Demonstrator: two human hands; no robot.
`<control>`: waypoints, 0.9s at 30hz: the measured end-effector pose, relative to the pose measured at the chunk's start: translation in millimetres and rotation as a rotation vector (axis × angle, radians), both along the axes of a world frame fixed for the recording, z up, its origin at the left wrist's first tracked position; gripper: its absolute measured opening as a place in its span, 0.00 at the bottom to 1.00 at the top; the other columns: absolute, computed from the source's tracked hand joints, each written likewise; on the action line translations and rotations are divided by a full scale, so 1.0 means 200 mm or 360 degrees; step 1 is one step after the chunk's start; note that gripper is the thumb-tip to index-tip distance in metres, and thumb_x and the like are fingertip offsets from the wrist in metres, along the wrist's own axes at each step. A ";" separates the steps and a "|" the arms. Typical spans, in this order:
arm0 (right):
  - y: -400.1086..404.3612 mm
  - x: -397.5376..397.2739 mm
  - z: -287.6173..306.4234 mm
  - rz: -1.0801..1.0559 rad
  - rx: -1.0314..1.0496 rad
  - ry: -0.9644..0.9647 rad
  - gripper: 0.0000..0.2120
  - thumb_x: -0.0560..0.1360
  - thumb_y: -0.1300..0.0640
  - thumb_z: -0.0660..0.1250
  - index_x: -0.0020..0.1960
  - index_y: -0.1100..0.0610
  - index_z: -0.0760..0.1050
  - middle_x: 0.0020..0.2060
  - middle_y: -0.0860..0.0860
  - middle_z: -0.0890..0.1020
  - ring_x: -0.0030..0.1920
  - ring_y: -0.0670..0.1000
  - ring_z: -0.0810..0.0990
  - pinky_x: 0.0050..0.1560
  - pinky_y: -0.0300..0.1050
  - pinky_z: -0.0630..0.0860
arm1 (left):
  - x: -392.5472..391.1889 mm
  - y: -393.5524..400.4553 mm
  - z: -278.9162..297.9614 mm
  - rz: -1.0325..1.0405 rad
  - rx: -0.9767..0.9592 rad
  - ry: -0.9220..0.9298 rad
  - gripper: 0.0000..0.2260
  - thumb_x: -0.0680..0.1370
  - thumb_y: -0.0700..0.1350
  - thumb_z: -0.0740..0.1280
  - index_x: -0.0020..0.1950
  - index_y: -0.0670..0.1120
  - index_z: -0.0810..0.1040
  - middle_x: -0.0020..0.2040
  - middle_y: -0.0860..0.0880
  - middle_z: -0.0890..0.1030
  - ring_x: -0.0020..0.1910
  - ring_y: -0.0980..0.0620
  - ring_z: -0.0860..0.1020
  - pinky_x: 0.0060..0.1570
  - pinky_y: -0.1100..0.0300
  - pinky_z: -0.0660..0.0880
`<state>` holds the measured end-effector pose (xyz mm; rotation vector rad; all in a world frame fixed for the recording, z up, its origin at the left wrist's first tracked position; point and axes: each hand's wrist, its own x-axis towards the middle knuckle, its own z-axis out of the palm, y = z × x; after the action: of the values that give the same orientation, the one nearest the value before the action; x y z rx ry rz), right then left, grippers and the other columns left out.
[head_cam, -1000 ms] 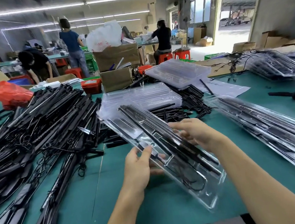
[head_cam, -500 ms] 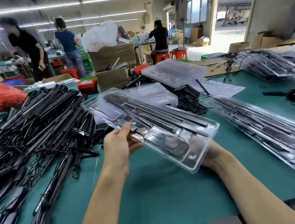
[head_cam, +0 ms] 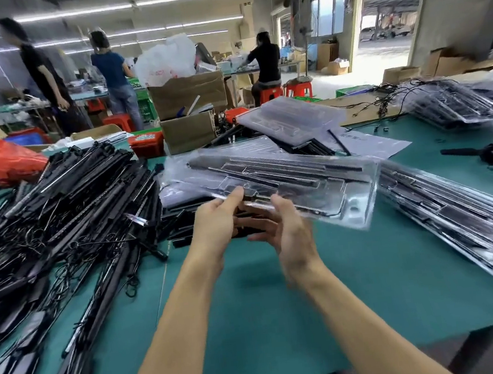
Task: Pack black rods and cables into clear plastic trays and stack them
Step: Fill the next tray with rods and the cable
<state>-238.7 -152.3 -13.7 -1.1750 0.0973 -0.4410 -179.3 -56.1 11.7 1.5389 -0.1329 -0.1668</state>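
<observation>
My left hand (head_cam: 217, 221) pinches the near edge of the packed clear tray (head_cam: 272, 180), thumb on top. My right hand (head_cam: 287, 231) has its fingers spread loose under that edge, cupping more than gripping. The tray is in the air above the green worktop (head_cam: 283, 305), black rods and cable seated in it. Looks like the stacking step. Next: carry it right, line it up over the filled-tray stack (head_cam: 457, 218), lower flat. Loose rod pile (head_cam: 58, 214) waits left.
</observation>
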 end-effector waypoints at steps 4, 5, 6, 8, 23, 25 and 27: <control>-0.09 0.00 0.09 0.0013 0.0229 -0.0120 0.10 0.80 0.55 0.56 0.42 0.57 0.71 0.44 0.63 0.86 0.45 0.59 0.87 0.34 0.43 0.80 | 0.01 0.10 -0.09 0.0013 0.0028 0.0218 0.22 0.80 0.63 0.59 0.59 0.48 0.81 0.48 0.49 0.83 0.43 0.51 0.79 0.41 0.56 0.74; -0.13 0.00 0.11 -0.0002 0.0275 -0.0146 0.10 0.81 0.57 0.55 0.43 0.56 0.70 0.44 0.64 0.86 0.46 0.60 0.87 0.35 0.43 0.81 | 0.01 0.14 -0.11 0.0023 -0.0108 0.0326 0.24 0.81 0.63 0.58 0.63 0.46 0.78 0.52 0.47 0.82 0.46 0.49 0.80 0.42 0.56 0.74; -0.16 0.00 0.12 -0.0015 0.0323 -0.0181 0.10 0.82 0.57 0.54 0.44 0.56 0.69 0.45 0.64 0.86 0.47 0.60 0.87 0.36 0.44 0.81 | 0.03 0.18 -0.14 0.0053 -0.0293 0.0419 0.25 0.81 0.63 0.57 0.67 0.45 0.74 0.55 0.44 0.81 0.47 0.47 0.80 0.42 0.55 0.75; -0.22 -0.02 0.15 -0.0051 0.0404 -0.0241 0.11 0.82 0.57 0.53 0.45 0.56 0.71 0.46 0.64 0.86 0.48 0.60 0.87 0.37 0.43 0.81 | 0.06 0.29 -0.17 0.0157 -0.0753 0.0542 0.28 0.81 0.62 0.59 0.73 0.45 0.66 0.60 0.39 0.79 0.51 0.43 0.82 0.44 0.54 0.76; -0.38 0.02 0.02 -0.0374 0.0693 -0.0273 0.14 0.80 0.55 0.53 0.51 0.64 0.72 0.46 0.64 0.86 0.47 0.60 0.87 0.36 0.41 0.80 | 0.19 0.49 -0.15 0.0324 -0.1164 0.0292 0.06 0.83 0.47 0.61 0.53 0.51 0.78 0.48 0.53 0.86 0.44 0.54 0.85 0.43 0.61 0.76; -0.38 0.02 0.01 -0.0444 0.0726 -0.0297 0.13 0.81 0.55 0.52 0.55 0.64 0.69 0.46 0.64 0.86 0.47 0.60 0.87 0.36 0.42 0.80 | 0.17 0.47 -0.18 0.0293 -0.0970 0.0313 0.06 0.83 0.48 0.61 0.52 0.51 0.78 0.44 0.53 0.86 0.40 0.56 0.84 0.40 0.62 0.76; -0.39 0.02 0.01 -0.0535 0.0746 -0.0325 0.12 0.81 0.55 0.53 0.58 0.62 0.67 0.46 0.64 0.85 0.47 0.60 0.87 0.37 0.42 0.81 | 0.14 0.43 -0.23 0.0308 -0.0795 0.0308 0.06 0.82 0.47 0.62 0.51 0.50 0.78 0.41 0.53 0.85 0.36 0.56 0.83 0.37 0.61 0.74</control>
<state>-233.9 -230.2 -12.2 -0.6468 0.2106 -0.7848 -152.2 30.5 -34.9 1.0238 0.1220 -0.1162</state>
